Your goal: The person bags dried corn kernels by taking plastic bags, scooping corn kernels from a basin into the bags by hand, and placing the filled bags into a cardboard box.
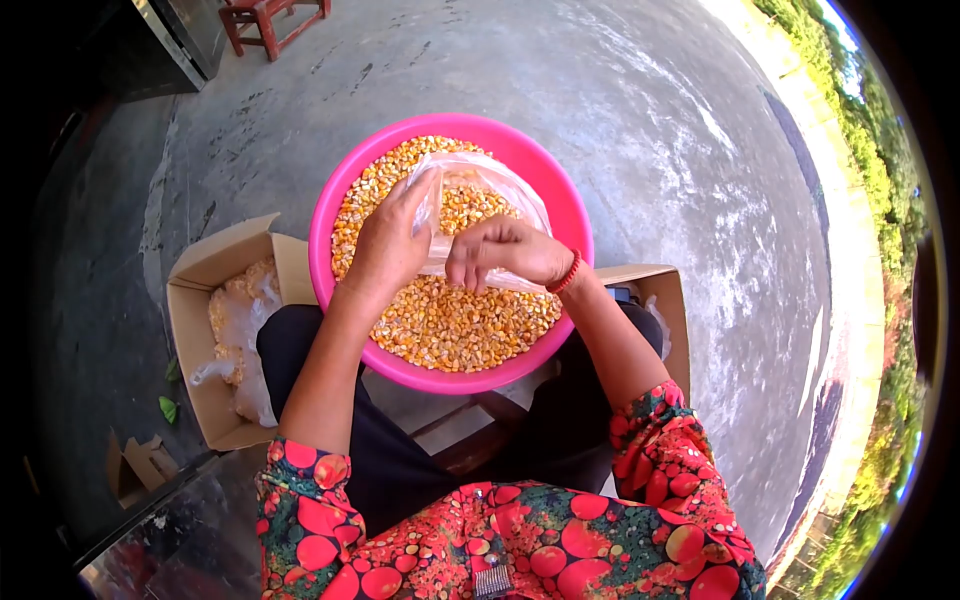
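A clear plastic bag (522, 196) spreads over yellow corn kernels (450, 325) in a round pink basin (575, 200). My left hand (392, 238) holds the bag's left side, its fingers partly covered by the film. At the bag's near edge, my right hand (508, 252) is closed with its fingers curled down, and the film shows on both sides of it. Its fingertips are partly hidden, so any kernels inside them cannot be made out. Corn shows through the bag between the hands. The basin rests at my knees.
To the left stands a cardboard box (190, 310) with filled clear bags (240, 330). Another cardboard box (678, 345) is by my right knee. A red wooden stool (268, 25) stands far back on the concrete floor (660, 130). A small torn carton (140, 468) lies lower left.
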The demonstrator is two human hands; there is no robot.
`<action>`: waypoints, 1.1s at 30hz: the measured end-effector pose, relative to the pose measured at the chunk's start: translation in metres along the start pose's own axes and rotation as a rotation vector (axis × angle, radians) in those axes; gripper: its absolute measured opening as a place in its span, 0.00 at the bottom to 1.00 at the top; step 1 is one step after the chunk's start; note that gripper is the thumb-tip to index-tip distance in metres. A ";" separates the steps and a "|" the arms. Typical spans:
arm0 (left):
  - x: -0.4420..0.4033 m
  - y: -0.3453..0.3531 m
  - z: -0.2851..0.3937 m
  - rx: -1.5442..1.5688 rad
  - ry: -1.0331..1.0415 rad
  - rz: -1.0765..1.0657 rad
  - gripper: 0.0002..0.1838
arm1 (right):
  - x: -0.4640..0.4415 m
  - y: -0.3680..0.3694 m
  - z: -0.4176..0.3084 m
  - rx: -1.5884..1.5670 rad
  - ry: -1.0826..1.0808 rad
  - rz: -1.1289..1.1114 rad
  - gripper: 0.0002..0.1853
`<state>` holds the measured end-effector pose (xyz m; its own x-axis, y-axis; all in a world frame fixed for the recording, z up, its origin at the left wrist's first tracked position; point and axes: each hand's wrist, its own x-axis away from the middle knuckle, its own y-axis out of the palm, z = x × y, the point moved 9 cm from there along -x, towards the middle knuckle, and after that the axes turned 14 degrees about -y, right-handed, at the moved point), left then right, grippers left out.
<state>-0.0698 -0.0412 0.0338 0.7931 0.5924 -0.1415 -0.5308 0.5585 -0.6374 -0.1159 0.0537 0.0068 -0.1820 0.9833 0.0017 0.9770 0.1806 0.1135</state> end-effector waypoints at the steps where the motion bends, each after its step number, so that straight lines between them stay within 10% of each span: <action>1: 0.000 0.000 0.000 -0.001 -0.001 0.001 0.30 | -0.001 0.016 0.008 0.030 0.064 -0.085 0.12; 10: 0.000 0.003 -0.002 -0.011 -0.035 -0.033 0.29 | -0.018 0.073 0.048 1.304 -0.552 -0.034 0.16; 24: 0.003 0.013 -0.007 -0.152 -0.111 -0.114 0.31 | -0.006 0.067 0.069 1.141 -0.218 -0.212 0.09; 33: 0.006 0.019 -0.009 -0.232 -0.093 -0.153 0.33 | -0.005 0.029 -0.005 0.171 -0.270 0.009 0.14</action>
<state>-0.0723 -0.0322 0.0140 0.8219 0.5687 0.0330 -0.3163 0.5038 -0.8038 -0.0872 0.0544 0.0152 -0.1593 0.9512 -0.2641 0.9872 0.1503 -0.0542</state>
